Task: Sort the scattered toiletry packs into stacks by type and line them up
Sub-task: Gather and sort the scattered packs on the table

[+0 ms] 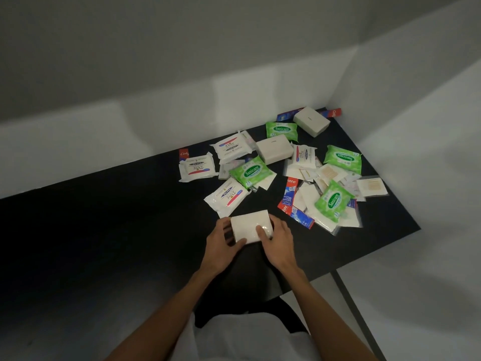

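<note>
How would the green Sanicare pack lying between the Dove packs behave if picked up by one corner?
The green Sanicare pack looks like a soft film pouch, so it would probably sag rather than stay stiff. Its glossy wrap may be slippery. It lies flat and has no round side, so it should slide, not roll.

Open room runs along the table's [104,243] left and near edges; scattered packs [302,155] crowd the far right corner, apparently overlapping, against the white walls [390,100].
</note>
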Demonstrator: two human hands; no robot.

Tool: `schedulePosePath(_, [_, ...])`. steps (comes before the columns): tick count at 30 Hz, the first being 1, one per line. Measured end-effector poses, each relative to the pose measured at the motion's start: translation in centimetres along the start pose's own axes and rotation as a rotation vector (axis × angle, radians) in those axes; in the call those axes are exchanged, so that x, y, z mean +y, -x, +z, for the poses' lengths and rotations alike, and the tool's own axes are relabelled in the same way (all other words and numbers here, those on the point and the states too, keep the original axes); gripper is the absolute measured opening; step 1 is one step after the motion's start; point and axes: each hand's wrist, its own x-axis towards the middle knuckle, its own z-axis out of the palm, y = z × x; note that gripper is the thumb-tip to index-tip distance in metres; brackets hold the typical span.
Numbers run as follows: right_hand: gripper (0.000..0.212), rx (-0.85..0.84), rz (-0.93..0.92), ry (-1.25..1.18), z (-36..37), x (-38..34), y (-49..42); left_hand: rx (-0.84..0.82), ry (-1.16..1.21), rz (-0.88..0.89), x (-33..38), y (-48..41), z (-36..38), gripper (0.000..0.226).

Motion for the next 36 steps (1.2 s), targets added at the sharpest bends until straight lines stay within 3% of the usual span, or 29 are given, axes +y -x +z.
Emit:
schedulePosePath(5, [0.064, -0.061, -0.004, -0.023, -1.4, 0.6, -1.3, 0.105, -0.228, 0.018, 0.7, 0.1, 0.2, 0.081])
schedulePosePath(12, [0.034, 0.066, -0.105, 0.017, -7.8, -0.1, -6.9, 0.273, -0.242, 0.152, 6.7, -3.9, 1.5, 0.046])
schedulePosePath(17, [0.036, 0.091, -0.185, 0.128, -12.3, -1.7, -14.4, 0.225, -0.368, 0.218, 12.4, -10.1, 4.2, 0.038])
schedulePosePath(22, [0.050, 0.003, -0.345, 0.299, -14.9, -3.6, -21.1, 0.152, -0.518, 0.220, 15.6, -16.3, 6.6, 0.048])
schedulePosePath(29, [0.083, -0.112, -0.591, 0.552, -14.8, -3.4, -26.3, 0.068, -0.671, 0.161, 17.3, -22.1, 8.1, 0.088])
schedulePosePath(34, [0.090, -0.249, -0.578, 0.646, -14.0, -1.8, -27.3, 0.004, -0.761, 0.196, 16.7, -24.6, 7.5, 0.112])
schedulePosePath(36, [0.086, -0.231, -0.595, 0.608, -13.9, -1.0, -27.2, -0.026, -0.799, 0.199, 16.4, -25.3, 7.4, 0.113])
